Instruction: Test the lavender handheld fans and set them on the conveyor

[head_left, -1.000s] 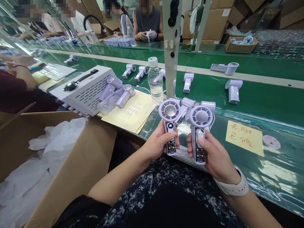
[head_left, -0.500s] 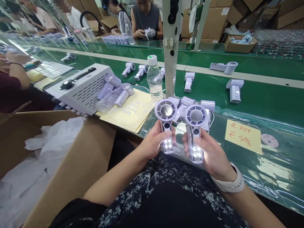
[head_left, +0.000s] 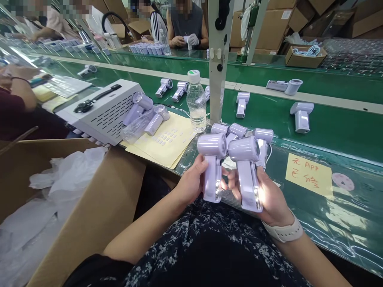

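Two lavender handheld fans are held upright side by side above the bench edge, their smooth sides toward me. My left hand is closed around the handle of the left handheld fan. The right handheld fan sits in my right hand, thumb along its edge, fingertips showing between the two fans. Bright light glows from the right edge of each handle. Just behind them, several more fans, one of them a lavender fan, lie on the bench partly hidden.
A water bottle stands by a metal post. More fans lie on the green conveyor. To the left are a vented metal box, yellow sheets and a carton of plastic bags. A handwritten note lies right.
Both fans have turned in my hands: their round grilles and lit panels faced me before, and now their smooth lavender sides do. Across the line, a person's hands have shifted slightly.
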A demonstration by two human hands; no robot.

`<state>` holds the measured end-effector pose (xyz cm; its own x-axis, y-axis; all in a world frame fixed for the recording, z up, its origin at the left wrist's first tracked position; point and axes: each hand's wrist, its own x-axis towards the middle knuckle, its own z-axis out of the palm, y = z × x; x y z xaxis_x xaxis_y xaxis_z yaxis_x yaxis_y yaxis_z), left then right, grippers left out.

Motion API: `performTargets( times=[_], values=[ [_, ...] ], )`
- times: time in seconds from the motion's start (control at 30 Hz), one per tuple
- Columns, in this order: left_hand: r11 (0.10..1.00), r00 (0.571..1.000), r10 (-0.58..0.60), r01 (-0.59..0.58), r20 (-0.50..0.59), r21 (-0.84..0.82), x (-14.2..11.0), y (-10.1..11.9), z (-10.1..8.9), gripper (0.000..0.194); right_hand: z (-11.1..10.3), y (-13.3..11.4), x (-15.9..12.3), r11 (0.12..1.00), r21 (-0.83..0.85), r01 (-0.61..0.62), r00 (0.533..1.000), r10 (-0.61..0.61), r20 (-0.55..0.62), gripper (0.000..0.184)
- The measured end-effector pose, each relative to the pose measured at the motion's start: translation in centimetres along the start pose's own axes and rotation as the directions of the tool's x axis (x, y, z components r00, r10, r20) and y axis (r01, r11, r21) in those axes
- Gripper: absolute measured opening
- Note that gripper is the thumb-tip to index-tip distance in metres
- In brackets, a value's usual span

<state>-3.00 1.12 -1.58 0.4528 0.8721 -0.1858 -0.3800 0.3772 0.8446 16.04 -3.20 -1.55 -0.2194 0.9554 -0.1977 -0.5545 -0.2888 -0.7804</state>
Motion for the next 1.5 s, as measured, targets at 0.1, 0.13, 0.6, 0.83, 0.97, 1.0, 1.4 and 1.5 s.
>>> performTargets(
  times=[0.1, 0.13, 0.6, 0.83, 0.97, 1.0, 1.4, 1.5],
  values=[
    [0.998, 0.985, 0.005, -0.014, 0.17, 0.053, -0.8, 0.9, 0.2, 0.046, 0.3, -0.6, -0.5, 0.998, 0.05, 0.041, 0.988, -0.033, -0.151, 0.035],
    [0.998, 0.976, 0.004, -0.019, 0.216, 0.066, -1.1, 1.3, 0.4, 0.045, 0.5, -0.8, -0.8, 0.996, 0.072, 0.045, 0.987, -0.033, -0.16, 0.031],
    [0.989, 0.982, -0.124, 0.134, 0.142, -0.057, -1.0, 1.5, 2.1, 0.063, 1.4, -2.6, -1.8, 0.987, 0.16, -0.014, 0.991, 0.035, -0.128, 0.028],
    [0.983, 0.989, -0.129, 0.138, 0.072, -0.121, -0.7, 1.2, 2.1, 0.055, 2.5, -2.9, -1.9, 0.98, 0.198, 0.014, 0.997, 0.002, -0.082, 0.036],
    [0.99, 0.982, -0.08, 0.098, 0.17, -0.1, -1.2, 2.1, 2.0, 0.03, 1.9, -3.1, -2.0, 0.976, 0.202, 0.086, 0.995, -0.073, -0.068, 0.024],
    [0.99, 0.978, -0.079, 0.099, 0.195, -0.097, -1.3, 2.2, 1.9, 0.033, 1.7, -3.1, -2.0, 0.976, 0.19, 0.108, 0.993, -0.097, -0.065, 0.023],
    [1.0, 0.969, 0.014, -0.012, 0.248, -0.01, -1.1, 1.5, 1.1, 0.061, 1.5, -2.0, -2.0, 0.973, 0.082, 0.217, 0.942, -0.187, -0.277, 0.035],
    [1.0, 0.976, 0.009, -0.012, 0.218, 0.012, -1.1, 1.4, 0.9, 0.064, 1.6, -1.8, -1.8, 0.976, 0.078, 0.203, 0.94, -0.172, -0.293, 0.042]
  ],
)
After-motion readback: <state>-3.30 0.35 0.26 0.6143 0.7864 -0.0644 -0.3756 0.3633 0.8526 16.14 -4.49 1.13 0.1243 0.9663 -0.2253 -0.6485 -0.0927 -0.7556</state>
